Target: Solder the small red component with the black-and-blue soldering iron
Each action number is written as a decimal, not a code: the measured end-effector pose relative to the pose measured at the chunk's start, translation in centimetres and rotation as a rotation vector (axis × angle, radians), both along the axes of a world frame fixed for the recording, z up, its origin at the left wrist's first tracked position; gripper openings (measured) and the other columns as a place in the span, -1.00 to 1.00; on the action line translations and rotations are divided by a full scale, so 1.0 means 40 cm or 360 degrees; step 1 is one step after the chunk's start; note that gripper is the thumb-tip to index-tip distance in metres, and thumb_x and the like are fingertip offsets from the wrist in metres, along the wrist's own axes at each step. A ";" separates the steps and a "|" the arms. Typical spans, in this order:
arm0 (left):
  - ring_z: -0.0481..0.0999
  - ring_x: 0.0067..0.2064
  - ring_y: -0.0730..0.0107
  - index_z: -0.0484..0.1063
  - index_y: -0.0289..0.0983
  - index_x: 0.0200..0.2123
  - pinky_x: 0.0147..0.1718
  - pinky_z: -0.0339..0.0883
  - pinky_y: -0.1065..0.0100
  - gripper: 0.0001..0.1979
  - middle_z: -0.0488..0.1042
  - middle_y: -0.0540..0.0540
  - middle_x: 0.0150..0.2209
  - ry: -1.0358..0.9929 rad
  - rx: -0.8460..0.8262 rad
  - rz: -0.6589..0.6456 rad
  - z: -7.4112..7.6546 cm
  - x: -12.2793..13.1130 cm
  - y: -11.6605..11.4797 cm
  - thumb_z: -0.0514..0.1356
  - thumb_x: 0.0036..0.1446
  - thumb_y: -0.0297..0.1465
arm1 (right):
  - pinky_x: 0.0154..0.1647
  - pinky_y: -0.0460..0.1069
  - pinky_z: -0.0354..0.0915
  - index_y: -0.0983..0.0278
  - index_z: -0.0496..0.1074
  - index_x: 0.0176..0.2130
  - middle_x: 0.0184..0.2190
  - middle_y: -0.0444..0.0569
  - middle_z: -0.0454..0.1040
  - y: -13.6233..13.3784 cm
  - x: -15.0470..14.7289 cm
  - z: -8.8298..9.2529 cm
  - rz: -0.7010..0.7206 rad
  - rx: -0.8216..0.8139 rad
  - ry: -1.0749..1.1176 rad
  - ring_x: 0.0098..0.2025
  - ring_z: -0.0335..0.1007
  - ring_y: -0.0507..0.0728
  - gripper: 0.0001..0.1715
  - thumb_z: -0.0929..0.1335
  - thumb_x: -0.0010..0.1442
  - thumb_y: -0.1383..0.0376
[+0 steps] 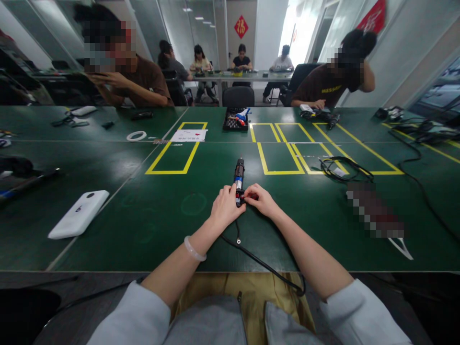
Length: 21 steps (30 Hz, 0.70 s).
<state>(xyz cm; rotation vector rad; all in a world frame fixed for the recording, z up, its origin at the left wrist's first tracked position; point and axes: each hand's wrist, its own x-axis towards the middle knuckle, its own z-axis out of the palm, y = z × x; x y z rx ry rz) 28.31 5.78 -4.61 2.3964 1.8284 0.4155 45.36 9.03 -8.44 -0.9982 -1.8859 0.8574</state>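
On the green table (172,201) in front of me lies a slim cylindrical motor-like assembly (238,173), black at its far end with a silver and blue band. My left hand (226,206) closes over its near end and grips it. Beside it, my right hand (261,199) has its fingers pinched at a small red part on the right side; the fingertips hide most of it. A black cord (262,263) runs from near my hands toward the table edge. A short wire with a ring terminal (238,241) hangs below the assembly.
A white power-bank-like case (79,214) lies left, a tape roll (136,136) beyond it. A black parts tray (235,125) stands ahead. Coiled cable (345,168) and a blurred-out item (375,211) are right. Yellow tape outlines mark the table. Co-workers sit opposite.
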 end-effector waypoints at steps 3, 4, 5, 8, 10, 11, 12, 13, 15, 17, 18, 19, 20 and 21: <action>0.34 -0.04 0.14 0.10 -0.26 0.19 -0.17 0.28 0.27 -0.34 0.27 -0.23 -0.01 0.0010 0.0031 -0.0004 0.003 0.002 -0.003 0.17 0.05 -0.16 | -0.32 -0.06 0.24 0.29 0.48 -0.34 -0.34 -0.09 0.33 0.000 0.002 0.004 -0.0038 -0.0021 0.0002 -0.40 0.26 0.00 -0.91 0.39 0.12 0.29; 0.34 -0.04 0.13 0.09 -0.27 0.19 -0.17 0.28 0.26 -0.33 0.27 -0.23 -0.01 0.0019 0.0041 -0.0005 0.004 0.003 -0.003 0.17 0.06 -0.15 | -0.33 -0.06 0.23 0.29 0.49 -0.34 -0.37 -0.09 0.34 -0.001 0.003 0.005 -0.0048 -0.0027 -0.0003 -0.41 0.27 0.01 -0.89 0.38 0.14 0.27; 0.34 -0.04 0.13 0.09 -0.27 0.20 -0.17 0.27 0.26 -0.32 0.27 -0.24 -0.01 0.0030 0.0047 -0.0005 0.005 0.005 -0.004 0.16 0.07 -0.14 | -0.33 -0.05 0.23 0.29 0.50 -0.34 -0.39 -0.09 0.36 -0.002 0.004 0.007 -0.0058 -0.0031 -0.0008 -0.41 0.28 0.02 -0.86 0.37 0.15 0.26; 0.34 -0.05 0.11 0.09 -0.29 0.21 -0.17 0.26 0.24 -0.32 0.28 -0.25 -0.04 0.0065 0.0060 0.0015 0.007 0.011 -0.002 0.13 0.10 -0.09 | -0.28 -0.03 0.25 0.28 0.51 -0.33 -0.38 -0.06 0.44 -0.006 0.006 0.011 -0.0076 -0.0022 -0.0008 -0.36 0.34 0.05 -0.81 0.34 0.19 0.23; 0.35 -0.06 0.11 0.09 -0.29 0.22 -0.18 0.24 0.23 -0.32 0.29 -0.24 -0.06 0.0092 0.0072 0.0035 0.009 0.014 0.003 0.09 0.13 -0.05 | -0.26 -0.03 0.27 0.28 0.49 -0.29 -0.36 -0.06 0.47 -0.008 0.006 0.012 -0.0079 -0.0051 0.0032 -0.34 0.37 0.07 -0.80 0.33 0.20 0.22; 0.35 -0.07 0.11 0.09 -0.29 0.22 -0.18 0.24 0.23 -0.32 0.29 -0.24 -0.06 0.0105 0.0078 0.0046 0.009 0.015 0.006 0.07 0.14 -0.04 | -0.26 -0.03 0.28 0.28 0.48 -0.27 -0.36 -0.06 0.48 -0.008 0.006 0.011 -0.0077 -0.0083 0.0062 -0.35 0.37 0.06 -0.80 0.33 0.20 0.21; 0.35 -0.07 0.11 0.09 -0.29 0.23 -0.17 0.23 0.23 -0.32 0.29 -0.24 -0.07 0.0119 0.0084 0.0054 0.010 0.015 0.010 0.05 0.15 -0.03 | -0.28 -0.03 0.29 0.28 0.46 -0.25 -0.36 -0.07 0.49 -0.008 0.005 0.009 -0.0071 -0.0122 0.0092 -0.37 0.37 0.06 -0.80 0.32 0.20 0.21; 0.35 -0.08 0.10 0.09 -0.29 0.23 -0.17 0.22 0.22 -0.33 0.30 -0.24 -0.08 0.0134 0.0089 0.0059 0.010 0.014 0.014 0.04 0.16 -0.03 | -0.31 -0.04 0.29 0.28 0.44 -0.23 -0.37 -0.08 0.48 -0.008 0.005 0.006 -0.0063 -0.0160 0.0121 -0.39 0.37 0.05 -0.79 0.32 0.20 0.21; 0.34 -0.07 0.09 0.10 -0.29 0.23 -0.15 0.20 0.20 -0.33 0.30 -0.25 -0.08 0.0168 0.0100 0.0054 0.011 0.008 0.020 0.03 0.16 -0.03 | -0.34 -0.05 0.29 0.28 0.41 -0.20 -0.36 -0.09 0.48 -0.008 0.003 0.001 -0.0030 -0.0212 0.0151 -0.42 0.35 0.04 -0.78 0.32 0.19 0.20; 0.34 -0.06 0.08 0.11 -0.28 0.24 -0.14 0.20 0.20 -0.33 0.31 -0.25 -0.08 0.0204 0.0106 0.0037 0.012 -0.004 0.023 0.04 0.16 -0.04 | -0.35 -0.06 0.29 0.28 0.39 -0.17 -0.34 -0.09 0.47 -0.008 0.003 -0.003 0.0020 -0.0233 0.0151 -0.42 0.35 0.02 -0.75 0.33 0.18 0.20; 0.34 -0.06 0.09 0.11 -0.27 0.24 -0.13 0.19 0.20 -0.33 0.31 -0.25 -0.08 0.0221 0.0108 0.0031 0.013 -0.013 0.023 0.05 0.15 -0.04 | -0.35 -0.07 0.28 0.28 0.39 -0.15 -0.34 -0.10 0.47 -0.008 0.003 -0.002 0.0034 -0.0232 0.0140 -0.42 0.34 0.02 -0.75 0.33 0.17 0.20; 0.34 -0.06 0.09 0.11 -0.25 0.24 -0.13 0.19 0.20 -0.33 0.32 -0.25 -0.08 0.0236 0.0110 0.0026 0.014 -0.024 0.021 0.06 0.15 -0.04 | -0.36 -0.07 0.28 0.27 0.39 -0.15 -0.35 -0.10 0.46 -0.009 0.004 -0.001 0.0052 -0.0233 0.0117 -0.43 0.34 0.01 -0.74 0.33 0.17 0.20; 0.34 -0.06 0.09 0.11 -0.24 0.24 -0.12 0.19 0.20 -0.33 0.32 -0.24 -0.07 0.0252 0.0112 0.0023 0.016 -0.038 0.018 0.06 0.15 -0.04 | -0.37 -0.08 0.27 0.28 0.39 -0.14 -0.35 -0.11 0.45 -0.011 0.005 0.002 0.0059 -0.0229 0.0101 -0.43 0.34 0.00 -0.74 0.33 0.17 0.20; 0.35 -0.07 0.10 0.11 -0.24 0.24 -0.12 0.19 0.20 -0.33 0.32 -0.24 -0.07 0.0270 0.0113 0.0024 0.017 -0.054 0.014 0.07 0.14 -0.04 | -0.37 -0.08 0.26 0.28 0.38 -0.14 -0.36 -0.11 0.44 -0.012 0.005 0.006 0.0057 -0.0233 0.0103 -0.44 0.33 0.00 -0.74 0.32 0.17 0.21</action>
